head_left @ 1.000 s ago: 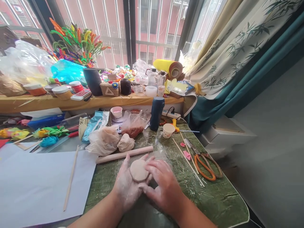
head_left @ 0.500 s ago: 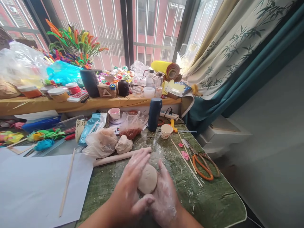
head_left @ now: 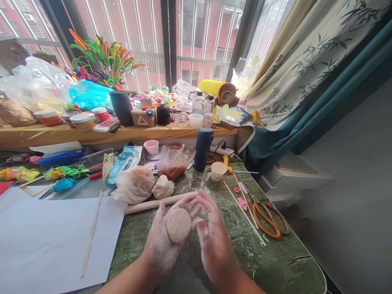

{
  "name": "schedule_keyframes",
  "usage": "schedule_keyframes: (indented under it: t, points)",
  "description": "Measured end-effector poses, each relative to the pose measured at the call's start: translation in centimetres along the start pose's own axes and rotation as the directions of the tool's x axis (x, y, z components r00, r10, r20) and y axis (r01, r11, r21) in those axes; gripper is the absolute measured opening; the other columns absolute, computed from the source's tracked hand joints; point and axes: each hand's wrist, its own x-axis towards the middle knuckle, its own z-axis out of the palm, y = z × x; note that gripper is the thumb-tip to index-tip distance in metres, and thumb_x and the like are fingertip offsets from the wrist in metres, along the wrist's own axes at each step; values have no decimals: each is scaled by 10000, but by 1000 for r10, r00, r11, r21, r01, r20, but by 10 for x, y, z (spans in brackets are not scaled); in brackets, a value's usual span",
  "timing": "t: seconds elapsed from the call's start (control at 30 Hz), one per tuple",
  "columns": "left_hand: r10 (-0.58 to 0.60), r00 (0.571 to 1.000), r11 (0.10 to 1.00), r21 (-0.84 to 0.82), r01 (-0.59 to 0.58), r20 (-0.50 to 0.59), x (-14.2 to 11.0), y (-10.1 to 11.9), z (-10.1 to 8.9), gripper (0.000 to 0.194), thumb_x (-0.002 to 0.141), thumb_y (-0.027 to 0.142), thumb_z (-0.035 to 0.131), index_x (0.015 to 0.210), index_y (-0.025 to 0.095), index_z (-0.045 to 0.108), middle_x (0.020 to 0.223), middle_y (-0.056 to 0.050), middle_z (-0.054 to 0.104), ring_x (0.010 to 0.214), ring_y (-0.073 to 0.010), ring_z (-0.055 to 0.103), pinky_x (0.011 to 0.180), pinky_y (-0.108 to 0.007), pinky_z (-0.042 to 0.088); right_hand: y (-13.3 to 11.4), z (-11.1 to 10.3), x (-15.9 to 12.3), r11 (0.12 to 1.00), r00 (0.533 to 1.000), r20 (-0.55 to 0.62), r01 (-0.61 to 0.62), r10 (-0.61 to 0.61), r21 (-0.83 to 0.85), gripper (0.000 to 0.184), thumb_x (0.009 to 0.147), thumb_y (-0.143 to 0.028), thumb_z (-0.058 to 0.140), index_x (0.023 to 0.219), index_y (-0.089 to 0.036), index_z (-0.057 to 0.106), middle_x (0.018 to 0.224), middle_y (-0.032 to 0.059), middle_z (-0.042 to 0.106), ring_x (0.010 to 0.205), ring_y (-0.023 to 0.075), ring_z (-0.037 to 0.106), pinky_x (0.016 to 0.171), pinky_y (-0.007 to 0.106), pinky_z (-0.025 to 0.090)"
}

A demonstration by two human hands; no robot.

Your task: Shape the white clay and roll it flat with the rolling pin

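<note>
A round, flattened disc of pale clay point(head_left: 179, 225) rests in the palm of my left hand point(head_left: 162, 247), whose fingers and thumb cradle it. My right hand point(head_left: 216, 241) is just right of the disc, fingers stretched and thumb apart, holding nothing. White powder coats both hands. Behind them a smooth rolling pin point(head_left: 161, 203) lies on the green table point(head_left: 257, 261). Beyond the pin sits a rough lump of the same pale clay point(head_left: 163, 187), beside a plastic bag point(head_left: 134, 183) of pale material.
On the right lie orange-handled scissors point(head_left: 266, 220) and thin wooden sticks point(head_left: 246, 214). A paper cup point(head_left: 218, 171) and a dark blue cylinder point(head_left: 203, 149) stand behind. White paper point(head_left: 58, 237) with a wooden stick point(head_left: 92, 232) covers the left. Jars and craft things crowd the sill point(head_left: 171, 131).
The clay disc has passed from between both palms into my left hand and now lies further left. My right hand has come away from it to the right. The camera view has shifted slightly.
</note>
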Motion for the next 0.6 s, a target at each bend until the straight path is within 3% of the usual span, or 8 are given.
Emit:
schedule_keyframes:
  t: [0.07,0.13,0.2,0.3,0.37,0.47,0.53,0.6]
  points:
    - [216,976,941,265,-210,9,-4,5,4,671,869,689,600,1331,208,674,1480,-119,581,1489,-391,335,1261,-534,125,6,8,-3,908,948,-86,-264,307,324,512,965,-595,530,1375,-298,604,1524,50,519,1446,268,426,1198,501,338]
    - [257,947,718,618,-320,191,-10,10,8,749,702,538,854,1353,221,665,1559,-113,486,1533,-417,200,1266,-513,-15,9,18,-4,697,863,95,-461,496,549,592,949,-688,452,1293,-257,669,1393,86,641,1364,289,529,1114,513,446]
    - [190,925,499,779,-381,330,-16,14,9,785,625,370,929,1350,216,671,1555,-138,479,1519,-457,208,1245,-524,-98,7,24,-3,533,798,297,-580,525,616,669,948,-718,380,1214,-203,715,1261,128,716,1276,322,606,1021,536,517]
    - [390,897,496,772,-397,211,-14,18,6,544,768,363,826,1279,215,715,1531,-135,514,1500,-420,287,1264,-509,55,1,23,0,449,777,293,-579,558,680,674,957,-700,369,1176,-172,726,1191,142,746,1181,333,670,995,558,525]
    - [487,873,667,651,-362,-13,-5,17,1,414,856,419,743,1217,217,730,1494,-123,555,1484,-369,344,1261,-482,154,-1,17,1,550,832,118,-457,542,699,632,963,-682,407,1236,-192,697,1271,124,715,1228,314,644,1079,551,462]
    - [200,958,952,272,-141,-204,8,10,-4,444,936,537,599,1217,210,704,1439,-125,609,1428,-333,452,1230,-508,261,-4,7,-1,875,968,-77,-181,240,450,608,965,-643,490,1435,-264,553,1514,68,532,1442,282,431,1224,517,272]
    - [-98,982,993,47,107,-158,13,5,-5,545,956,615,499,1230,189,698,1416,-144,626,1406,-347,483,1205,-537,309,-7,4,-2,989,993,114,-24,8,143,685,908,-593,639,1501,-293,476,1588,46,433,1510,308,298,1261,530,136]
    - [-262,962,964,-75,256,-75,12,2,-3,620,954,661,444,1224,168,705,1385,-160,647,1392,-371,497,1184,-554,341,-9,3,-2,991,937,339,116,-86,-72,764,839,-506,762,1511,-296,466,1598,47,414,1519,344,261,1264,552,45]
